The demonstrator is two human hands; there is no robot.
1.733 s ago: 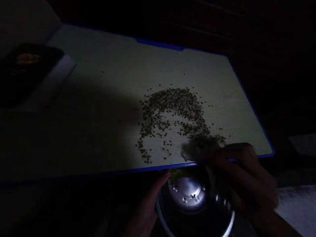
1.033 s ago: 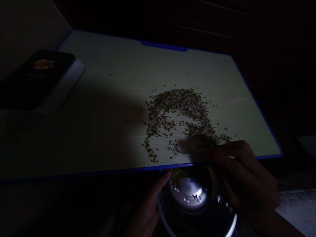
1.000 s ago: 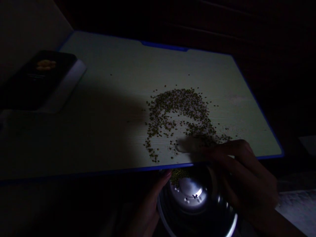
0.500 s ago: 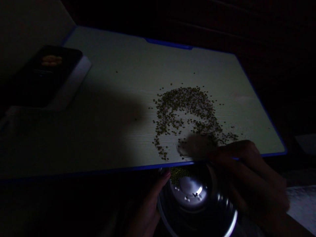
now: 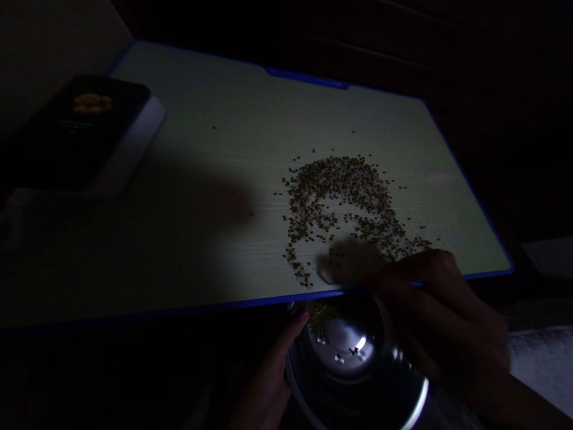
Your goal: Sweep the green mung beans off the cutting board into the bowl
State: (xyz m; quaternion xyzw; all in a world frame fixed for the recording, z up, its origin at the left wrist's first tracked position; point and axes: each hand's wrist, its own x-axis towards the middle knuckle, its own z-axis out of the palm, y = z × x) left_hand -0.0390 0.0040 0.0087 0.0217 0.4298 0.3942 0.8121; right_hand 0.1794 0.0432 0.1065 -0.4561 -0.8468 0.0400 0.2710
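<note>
Fingers (image 5: 333, 269) of the right hand (image 5: 430, 310): extended flat, loosely together, tips resting on the pale, blue-edged rectangular worktop (image 5: 215, 197) at its near edge, holding nothing; tips blurred. Right hand otherwise dim, reaching from lower right across the worktop's near edge. Small greenish-brown seeds or beans (image 5: 340, 197): scattered in an arch-shaped heap on the right half of the worktop, the near end of the arch just beside the right fingertips; a few stray grains further out. Round shiny steel bowl (image 5: 358, 364): held below the worktop's near edge, directly under the right fingers, with a small clump of the same grains at its far inner wall and several loose ones on its bright bottom. Left hand (image 5: 273, 370): gripping the bowl's left rim, thumb lying up along the rim. Dark flat rectangular device with white side (image 5: 89, 131): lying on the worktop's far left corner, well apart from the grains. Surroundings dark, detail not readable.
</note>
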